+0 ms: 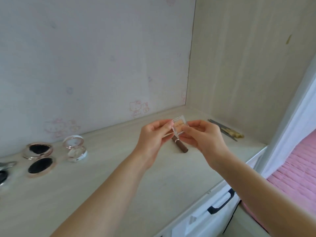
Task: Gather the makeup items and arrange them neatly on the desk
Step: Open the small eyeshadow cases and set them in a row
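Observation:
A small clear palette [179, 125] with beige pans is held in the air above the pale wooden desk [102, 177]. My left hand [154, 139] pinches its left edge and my right hand [202, 139] pinches its right side. Under the hands a brown tube [180, 147] lies on the desk, partly hidden. At the left an open heart-shaped compact [39, 157] with dark pads lies beside an open round white compact [75, 147]. A silver compact [5, 171] is cut off by the left edge.
A nail file and a yellowish stick [225, 130] lie near the right back corner. The wall behind carries faint pink cartoon prints. The desk's front edge runs diagonally at the lower right, with a drawer with a black handle [220, 202] and pink bedding [294, 171] beyond.

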Action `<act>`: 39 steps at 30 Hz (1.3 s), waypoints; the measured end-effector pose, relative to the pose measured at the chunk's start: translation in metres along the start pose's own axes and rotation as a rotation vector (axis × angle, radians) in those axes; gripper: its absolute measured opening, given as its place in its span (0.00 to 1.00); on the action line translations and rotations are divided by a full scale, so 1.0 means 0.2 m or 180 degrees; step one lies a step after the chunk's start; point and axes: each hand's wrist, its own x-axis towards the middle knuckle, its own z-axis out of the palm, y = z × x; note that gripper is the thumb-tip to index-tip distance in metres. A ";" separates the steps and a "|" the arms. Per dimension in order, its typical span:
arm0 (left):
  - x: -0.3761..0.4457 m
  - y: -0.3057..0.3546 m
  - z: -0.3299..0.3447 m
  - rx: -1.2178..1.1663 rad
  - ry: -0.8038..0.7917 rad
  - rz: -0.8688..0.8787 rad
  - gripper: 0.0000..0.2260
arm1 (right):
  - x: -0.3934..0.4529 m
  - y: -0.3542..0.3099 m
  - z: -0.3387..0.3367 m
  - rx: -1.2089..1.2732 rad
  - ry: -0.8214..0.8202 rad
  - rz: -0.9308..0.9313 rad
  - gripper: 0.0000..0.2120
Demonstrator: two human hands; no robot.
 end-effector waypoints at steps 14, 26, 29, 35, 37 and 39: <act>-0.47 0.06 -0.35 -0.0781 0.0455 -0.0478 0.16 | -0.33 0.13 0.29 -0.3527 -0.1127 -0.2620 0.20; -0.76 0.08 -0.67 -0.1382 0.0355 -0.0774 0.14 | -0.53 0.23 0.61 -0.2924 -0.1445 -0.2179 0.16; -0.82 0.09 -0.74 -0.1242 0.0417 -0.0744 0.14 | -0.58 0.25 0.68 -0.2919 -0.1574 -0.2179 0.17; -0.93 0.10 -0.86 -0.0921 0.0549 -0.0667 0.13 | -0.63 0.26 0.77 -0.2865 -0.2010 -0.1967 0.14; -0.96 0.10 -0.89 -0.0928 0.0598 -0.0662 0.13 | -0.63 0.26 0.79 -0.2881 -0.2212 -0.1884 0.13; -0.99 0.09 -0.91 -0.0967 0.0639 -0.0665 0.12 | -0.63 0.26 0.80 -0.3020 -0.2409 -0.1837 0.13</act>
